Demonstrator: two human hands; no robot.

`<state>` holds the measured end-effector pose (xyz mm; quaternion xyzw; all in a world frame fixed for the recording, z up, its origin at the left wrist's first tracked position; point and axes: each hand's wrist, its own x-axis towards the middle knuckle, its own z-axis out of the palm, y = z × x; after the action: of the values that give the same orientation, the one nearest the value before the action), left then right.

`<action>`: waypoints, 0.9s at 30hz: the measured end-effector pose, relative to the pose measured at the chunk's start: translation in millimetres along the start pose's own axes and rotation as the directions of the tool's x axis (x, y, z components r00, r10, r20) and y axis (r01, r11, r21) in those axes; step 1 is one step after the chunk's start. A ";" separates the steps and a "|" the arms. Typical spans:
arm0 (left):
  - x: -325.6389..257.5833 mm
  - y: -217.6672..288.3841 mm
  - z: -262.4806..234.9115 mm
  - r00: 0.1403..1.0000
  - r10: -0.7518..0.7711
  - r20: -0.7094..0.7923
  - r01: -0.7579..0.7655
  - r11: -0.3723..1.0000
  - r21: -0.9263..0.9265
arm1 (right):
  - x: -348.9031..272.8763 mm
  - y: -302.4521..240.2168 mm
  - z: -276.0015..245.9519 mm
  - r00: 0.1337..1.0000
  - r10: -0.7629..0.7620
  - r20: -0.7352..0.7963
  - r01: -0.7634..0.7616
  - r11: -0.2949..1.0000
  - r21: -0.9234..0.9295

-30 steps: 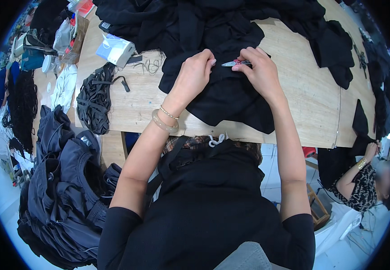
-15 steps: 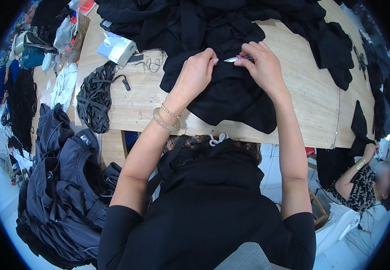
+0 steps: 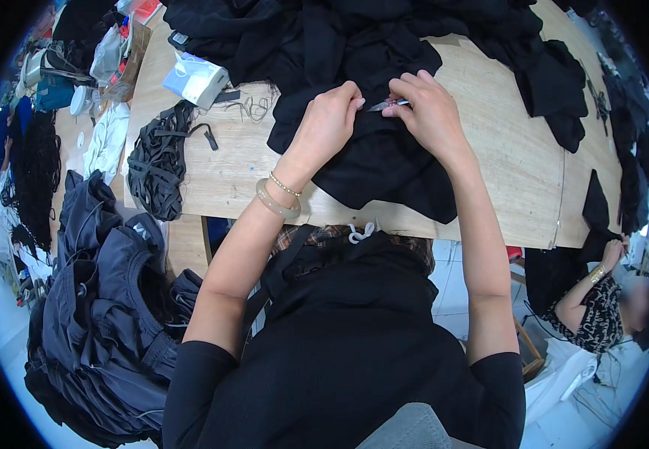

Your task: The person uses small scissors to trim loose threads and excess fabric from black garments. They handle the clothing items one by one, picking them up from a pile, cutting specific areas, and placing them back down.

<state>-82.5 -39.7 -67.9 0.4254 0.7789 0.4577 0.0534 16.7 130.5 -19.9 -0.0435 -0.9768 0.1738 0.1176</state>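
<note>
Black cloth (image 3: 392,168) lies bunched on the wooden table, its near part hanging over toward the front edge. Over its middle, my left hand (image 3: 330,116) has thumb and forefinger pressed together; what they pinch is too small to make out. My right hand (image 3: 429,112) is closed round a small pair of thread snips (image 3: 378,107). The pointed blades stick out to the left, a short gap from my left fingertips and just above the cloth.
More black cloth (image 3: 302,37) covers the table's far side. At the left are a bundle of dark straps (image 3: 160,161), a blue-and-white box (image 3: 197,78) and loose threads (image 3: 257,105). Dark garments (image 3: 107,299) are heaped beside me. Another person (image 3: 594,299) sits at the right.
My right hand has shifted a little left and down, bringing the snips closer to my left fingertips. My left hand has hardly moved.
</note>
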 end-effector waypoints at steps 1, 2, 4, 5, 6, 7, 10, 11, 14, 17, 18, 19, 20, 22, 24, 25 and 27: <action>-0.1 -0.2 0.0 1.000 -0.006 0.004 0.006 1.000 0.001 | 0.1 0.0 0.2 1.000 0.002 0.002 -0.002 1.000 -0.004; -0.3 -0.8 0.3 1.000 -0.005 0.001 0.005 1.000 -0.006 | 0.2 0.0 0.4 1.000 0.004 0.004 -0.004 1.000 -0.009; -0.2 -1.8 0.6 1.000 -0.004 -0.005 0.004 1.000 -0.020 | -0.2 0.4 0.8 1.000 0.005 0.002 -0.005 1.000 0.005; -0.1 -2.1 0.5 1.000 -0.004 -0.003 0.003 1.000 -0.015 | -0.4 0.3 0.9 1.000 0.006 0.001 -0.006 1.000 0.013; 0.0 -2.4 0.3 1.000 -0.003 -0.001 0.003 1.000 -0.011 | -0.3 -0.5 0.7 1.000 0.004 0.001 -0.004 1.000 0.013; 0.0 -2.5 0.3 1.000 -0.002 0.002 0.002 1.000 -0.006 | -0.5 -1.7 0.4 1.000 0.002 0.000 -0.002 1.000 0.012; 0.0 -2.5 -0.1 1.000 0.007 0.001 -0.007 1.000 0.002 | -0.4 -1.6 4.3 1.000 -0.019 -0.024 0.019 1.000 0.014; 0.1 -2.1 -0.1 1.000 0.009 0.004 -0.009 1.000 0.002 | -0.6 -1.2 5.2 0.999 -0.029 -0.036 0.029 0.999 0.015; -0.4 -3.2 -0.3 1.000 0.006 0.007 -0.006 1.000 -0.003 | 0.3 -2.8 3.4 1.000 -0.007 0.007 0.007 1.000 0.006; -0.6 -3.8 -0.4 1.000 -0.004 0.006 0.004 1.000 -0.017 | 0.3 -1.4 4.2 1.000 -0.016 -0.004 0.016 1.000 -0.019; -0.7 -3.9 -0.6 1.000 -0.004 0.008 0.004 1.000 -0.017 | 0.2 -1.7 4.7 1.000 -0.024 -0.008 0.024 1.000 -0.011; -0.6 -3.4 -0.9 1.000 -0.005 0.010 0.005 1.000 -0.017 | 0.0 -2.3 5.3 0.999 -0.032 -0.013 0.032 0.999 -0.004; -0.4 -2.8 -1.2 1.000 -0.003 0.012 0.003 1.000 -0.007 | -0.1 -3.1 5.9 0.999 -0.040 -0.017 0.040 0.999 0.002; -0.4 -1.9 -1.8 1.000 -0.001 0.017 0.001 1.000 0.014 | 0.5 -6.1 7.5 0.999 -0.044 -0.016 0.044 0.999 0.004; -0.9 -4.3 -0.7 1.000 -0.005 0.006 0.006 1.000 -0.020 | 0.6 -6.5 8.4 0.999 -0.035 -0.010 0.035 0.999 0.008; -1.2 -5.9 0.4 1.000 -0.006 0.002 0.006 0.999 -0.038 | 0.8 -5.4 8.1 1.000 -0.024 -0.005 0.024 1.000 0.011; -5.6 -11.7 -1.8 0.991 -0.107 -0.080 0.105 0.994 -0.026 | -0.5 -0.3 8.5 0.997 0.046 -0.057 -0.040 0.993 0.109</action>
<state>-87.0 -47.5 -77.5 0.3638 0.7969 0.4796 0.0505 15.0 127.4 -27.6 -0.0632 -0.9609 0.2272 0.1448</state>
